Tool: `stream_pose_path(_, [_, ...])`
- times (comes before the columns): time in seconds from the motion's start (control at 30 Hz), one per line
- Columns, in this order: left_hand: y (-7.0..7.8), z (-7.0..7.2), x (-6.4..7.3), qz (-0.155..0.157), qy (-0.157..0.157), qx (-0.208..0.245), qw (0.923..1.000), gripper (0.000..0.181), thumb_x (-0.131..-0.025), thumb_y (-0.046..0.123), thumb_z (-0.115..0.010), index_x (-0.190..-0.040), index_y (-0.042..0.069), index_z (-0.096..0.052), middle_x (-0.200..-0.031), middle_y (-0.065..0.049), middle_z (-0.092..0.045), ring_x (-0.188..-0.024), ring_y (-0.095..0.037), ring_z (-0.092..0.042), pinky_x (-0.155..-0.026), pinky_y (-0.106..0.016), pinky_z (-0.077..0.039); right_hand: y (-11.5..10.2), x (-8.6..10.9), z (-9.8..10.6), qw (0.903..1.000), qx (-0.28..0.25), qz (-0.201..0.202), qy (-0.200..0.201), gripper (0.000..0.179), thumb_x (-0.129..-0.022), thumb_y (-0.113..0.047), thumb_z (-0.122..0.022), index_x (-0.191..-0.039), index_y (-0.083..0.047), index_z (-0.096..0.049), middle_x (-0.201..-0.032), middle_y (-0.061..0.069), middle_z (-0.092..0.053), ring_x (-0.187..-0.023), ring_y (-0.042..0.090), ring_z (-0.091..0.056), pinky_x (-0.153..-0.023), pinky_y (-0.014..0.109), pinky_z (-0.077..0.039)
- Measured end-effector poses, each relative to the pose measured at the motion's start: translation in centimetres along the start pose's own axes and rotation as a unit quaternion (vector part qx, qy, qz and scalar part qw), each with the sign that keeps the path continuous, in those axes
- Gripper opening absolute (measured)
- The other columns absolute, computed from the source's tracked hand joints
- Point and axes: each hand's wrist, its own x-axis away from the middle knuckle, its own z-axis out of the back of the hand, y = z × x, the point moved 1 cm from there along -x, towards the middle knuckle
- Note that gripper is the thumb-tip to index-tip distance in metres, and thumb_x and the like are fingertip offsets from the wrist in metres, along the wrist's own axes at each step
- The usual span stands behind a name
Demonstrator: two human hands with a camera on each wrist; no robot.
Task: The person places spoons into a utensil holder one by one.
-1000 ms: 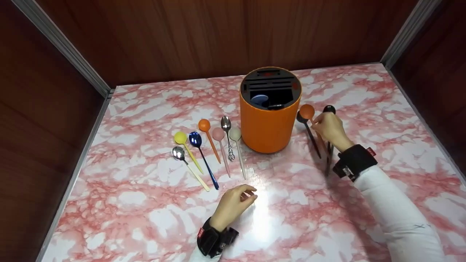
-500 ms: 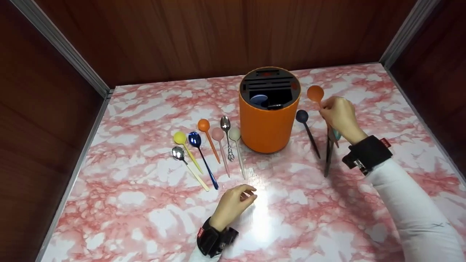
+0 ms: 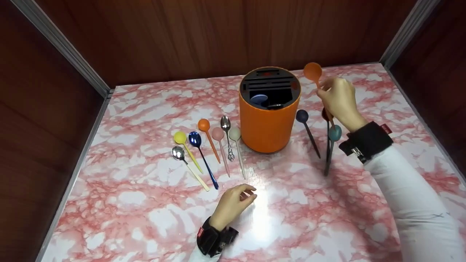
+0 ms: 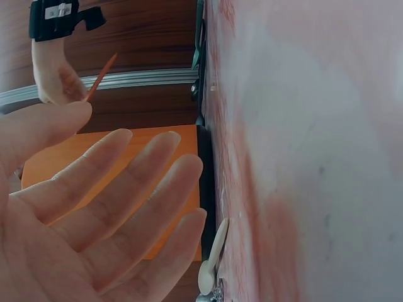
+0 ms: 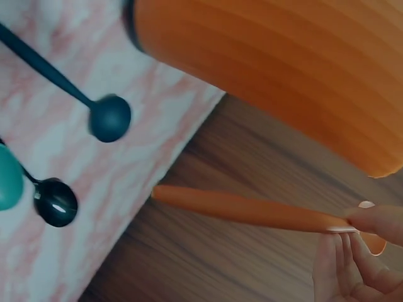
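Note:
My right hand pinches an orange spoon by its handle, raised above the table to the right of the orange holder. In the right wrist view the handle points left from between thumb and fingers. Below that hand lie a dark spoon, a teal spoon and a black spoon. My left hand rests low near the table's front, fingers relaxed and holding nothing. A dark blue item shows inside the holder's open slot.
Left of the holder several spoons lie in a loose row, among them a yellow spoon, a blue spoon, a smaller orange spoon and a pale spoon. Wood-look panels enclose the marbled table.
My right hand has lifted the orange spoon up and away from the dark spoons, uncovering the teal spoon. The left hand stays put.

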Motion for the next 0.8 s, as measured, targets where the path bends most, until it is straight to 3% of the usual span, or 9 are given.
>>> stream_pose_path(0.3, [0.0,0.1,0.0,-0.006,0.004,-0.003,1.0,0.019,-0.094,0.016,-0.064,-0.106,0.001,-0.068,-0.092,-0.007,-0.068,-0.078,-0.018,-0.064,-0.071,-0.027,-0.053,-2.8,-1.1,0.8,0.9995,-0.006,0.016,0.028,0.019,-0.089,-0.005,-0.061,-0.098,0.011,-0.066,-0.091,0.027,-0.065,-0.078,0.031,-0.058,-0.061,0.018,-0.035])
stream_pose_path(0.57, [0.0,0.1,0.0,-0.009,0.003,0.0,1.0,0.019,-0.095,0.015,-0.063,-0.106,-0.001,-0.067,-0.092,-0.008,-0.068,-0.08,-0.019,-0.064,-0.072,-0.027,-0.054,-4.8,-2.3,1.7,0.9966,-0.031,0.019,0.073,0.008,-0.088,-0.002,-0.065,-0.093,0.003,-0.067,-0.091,0.023,-0.068,-0.064,-0.008,-0.043,-0.06,0.009,-0.036])
stream_pose_path(0.8, [0.0,0.1,0.0,-0.011,0.007,-0.005,0.9999,0.019,-0.095,0.014,-0.063,-0.106,0.0,-0.068,-0.093,-0.008,-0.068,-0.081,-0.019,-0.064,-0.072,-0.027,-0.054,-6.5,-2.7,2.2,0.9946,-0.052,0.027,0.086,0.011,-0.089,-0.006,-0.067,-0.095,0.004,-0.068,-0.092,0.018,-0.068,-0.066,-0.008,-0.045,-0.064,0.012,-0.037])
